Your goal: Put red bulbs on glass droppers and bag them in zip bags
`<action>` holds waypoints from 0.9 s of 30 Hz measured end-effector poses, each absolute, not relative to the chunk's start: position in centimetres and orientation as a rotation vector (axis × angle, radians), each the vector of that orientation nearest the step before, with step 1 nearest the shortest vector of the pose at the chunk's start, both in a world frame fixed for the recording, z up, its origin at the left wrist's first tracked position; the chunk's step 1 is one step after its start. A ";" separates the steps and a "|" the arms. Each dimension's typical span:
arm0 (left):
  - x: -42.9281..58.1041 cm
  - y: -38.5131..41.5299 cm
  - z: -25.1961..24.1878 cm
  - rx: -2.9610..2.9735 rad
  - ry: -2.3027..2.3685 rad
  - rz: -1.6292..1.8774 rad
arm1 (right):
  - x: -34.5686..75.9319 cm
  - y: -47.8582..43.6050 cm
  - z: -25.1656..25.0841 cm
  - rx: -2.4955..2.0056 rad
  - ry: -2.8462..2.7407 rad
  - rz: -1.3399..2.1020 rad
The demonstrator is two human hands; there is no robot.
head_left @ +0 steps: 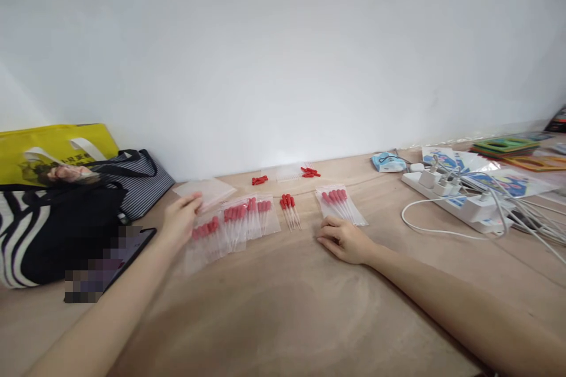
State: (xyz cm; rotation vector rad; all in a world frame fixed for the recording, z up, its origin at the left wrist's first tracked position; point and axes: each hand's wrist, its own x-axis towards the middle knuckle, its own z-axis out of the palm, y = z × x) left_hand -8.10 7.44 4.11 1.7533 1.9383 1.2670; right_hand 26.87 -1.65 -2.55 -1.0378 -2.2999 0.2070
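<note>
My left hand point(180, 219) is at the near side of a stack of flat clear plastic bags point(216, 189), its thumb and fingers pinched at the edge of a bag. Beside it lie several overlapping zip bags point(236, 230) with red-bulbed droppers inside. Three or so loose droppers point(289, 209) rest in the middle, red ends pointing away. My right hand point(347, 240) rests on the table with curled fingers, showing nothing in them. Just beyond it lies another filled bag of droppers point(341, 205).
Red rubber bulbs point(260, 180) and more red bulbs point(311, 172) lie near the wall. Bags point(141, 182) and a dark tablet-like device point(110, 265) stand left. A power strip point(460, 200) with cables, a blue mask point(388, 162) and printed sheets point(499, 181) are right.
</note>
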 end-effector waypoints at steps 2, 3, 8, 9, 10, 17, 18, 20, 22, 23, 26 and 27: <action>-6.5 3.9 3.0 1.655 1.720 1.200 | 26.8 -1.7 -2.6 -1.036 -2.307 0.204; -5.6 1.9 2.3 1.615 1.607 1.152 | 26.8 -1.7 -2.6 -1.036 -2.309 0.202; -1.8 -5.9 0.2 1.687 1.395 0.677 | 27.0 -1.6 -2.6 -1.055 -2.329 0.200; -1.4 -6.6 0.3 1.692 1.350 0.539 | 27.0 -1.5 -2.6 -1.053 -2.331 0.203; -1.2 -6.9 0.5 1.709 1.317 0.391 | 27.0 -1.5 -2.6 -1.049 -2.331 0.204; -0.8 -3.8 3.1 2.716 0.875 0.242 | 26.5 -2.2 -2.4 -0.923 -2.352 0.209; -0.5 -3.3 3.1 2.792 0.785 0.181 | 26.3 -2.4 -2.2 -0.881 -2.367 0.213; 0.1 -2.6 2.7 2.841 0.724 0.045 | 26.0 -2.8 -2.0 -0.805 -2.394 0.224; 0.8 -2.5 1.9 2.826 0.768 -0.030 | 25.8 -3.1 -1.8 -0.758 -2.415 0.229; 1.0 -2.5 1.6 2.813 0.806 -0.042 | 25.8 -3.1 -1.8 -0.748 -2.424 0.230; 1.5 -2.9 0.8 2.772 0.914 -0.035 | 25.7 -3.2 -1.9 -0.754 -2.447 0.231; 1.5 -3.0 0.7 2.761 0.941 -0.026 | 25.7 -3.2 -1.9 -0.756 -2.453 0.234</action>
